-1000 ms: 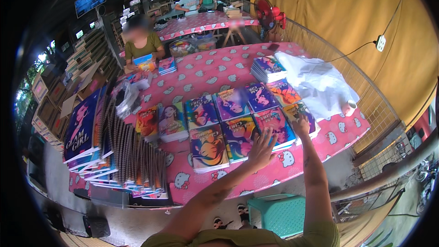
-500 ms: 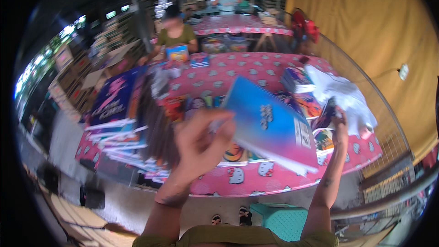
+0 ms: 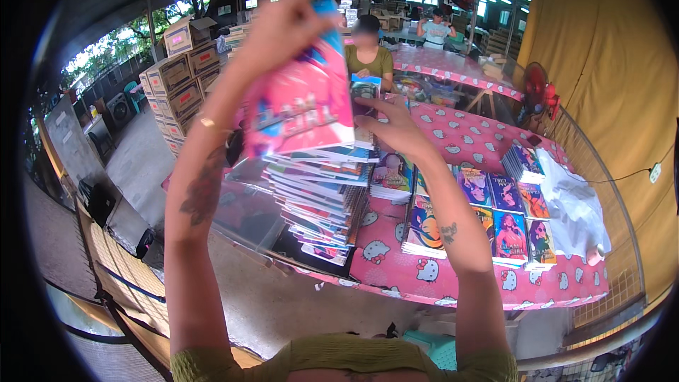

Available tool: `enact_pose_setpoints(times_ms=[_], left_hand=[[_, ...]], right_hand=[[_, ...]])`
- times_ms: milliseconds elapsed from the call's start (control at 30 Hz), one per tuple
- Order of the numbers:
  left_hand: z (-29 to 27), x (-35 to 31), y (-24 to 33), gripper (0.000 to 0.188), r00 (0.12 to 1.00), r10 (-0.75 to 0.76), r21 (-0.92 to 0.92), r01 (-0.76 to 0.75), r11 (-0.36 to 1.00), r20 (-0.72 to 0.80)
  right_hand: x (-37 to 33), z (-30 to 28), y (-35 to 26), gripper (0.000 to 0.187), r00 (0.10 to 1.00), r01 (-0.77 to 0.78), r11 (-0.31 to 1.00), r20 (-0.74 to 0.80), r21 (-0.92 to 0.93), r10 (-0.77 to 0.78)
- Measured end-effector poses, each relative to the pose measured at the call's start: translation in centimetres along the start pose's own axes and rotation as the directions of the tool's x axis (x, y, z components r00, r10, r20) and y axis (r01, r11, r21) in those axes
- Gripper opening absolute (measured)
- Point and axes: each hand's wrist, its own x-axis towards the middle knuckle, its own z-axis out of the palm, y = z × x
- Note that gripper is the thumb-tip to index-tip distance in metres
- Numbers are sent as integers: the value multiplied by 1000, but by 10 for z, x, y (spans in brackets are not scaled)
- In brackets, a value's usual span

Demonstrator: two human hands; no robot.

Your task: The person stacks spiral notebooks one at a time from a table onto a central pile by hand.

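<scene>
My left hand is raised at the upper left, fingers pinched on the top edge of a pink and blue notebook. That notebook hangs with its cover facing me, in front of and over a tall stack of notebooks. Beside the stack's right side is my right hand, fingers apart and holding nothing that I can make out; whether the fingertips touch the stack is unclear. Smaller piles of colourful notebooks lie in rows on the pink patterned tablecloth, below and right of my right forearm.
White plastic sheeting lies at the table's right end, near a red fan. Cardboard boxes are stacked at the left. A person sits across the table. A green stool is below the front edge.
My view has turned left. My left hand has risen and now grips a pink notebook. My right hand has left the right-hand piles for the tall stack. The blue spiral notebook is no longer seen in mid-air.
</scene>
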Motion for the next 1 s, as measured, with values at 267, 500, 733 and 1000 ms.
enact_pose_setpoints(times_ms=[267,500,733,1000], left_hand=[[18,-79,37,42,945,-96,-407,-43,913,-314],[322,-288,100,63,919,258,-204,-202,958,298],[371,-281,98,39,775,175,-327,44,944,608],[154,-174,123,30,887,-56,-806,441,396,458]], right_hand=[[-122,-46,93,64,968,-61,992,-248,-110,32],[-343,-48,271,73,680,-639,192,-430,-744,594],[-360,-96,240,22,637,-756,517,-636,-403,436],[-204,-141,46,28,420,84,994,-902,-66,-95]])
